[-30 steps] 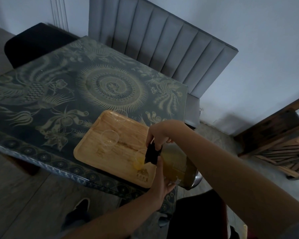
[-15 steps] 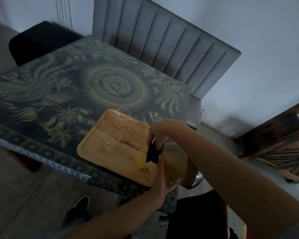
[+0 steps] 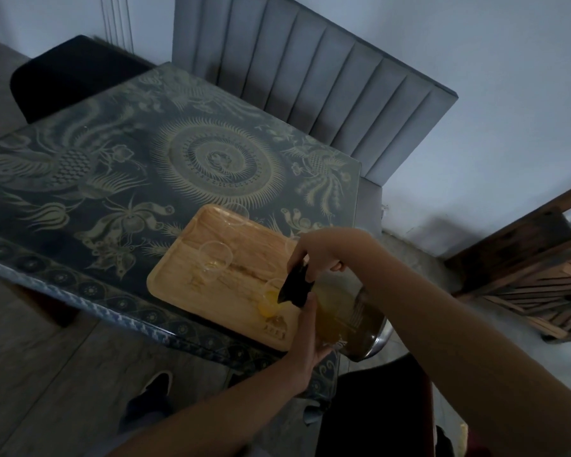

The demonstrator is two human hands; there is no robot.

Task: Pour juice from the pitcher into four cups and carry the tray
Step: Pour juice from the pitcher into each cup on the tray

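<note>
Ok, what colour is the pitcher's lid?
Black, on the pitcher's lid, tilted over a cup; it shows in the head view, the only one.

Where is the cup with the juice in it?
The juice cup stands near the tray's near right corner, right under the tilted pitcher's dark spout, with an empty cup to its left.

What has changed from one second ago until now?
Almost nothing: the pitcher remains tilted over the near cup, right hand on top, left hand under it. Any rise in the juice is too slight to tell. The tray and other cups stayed put.
</note>
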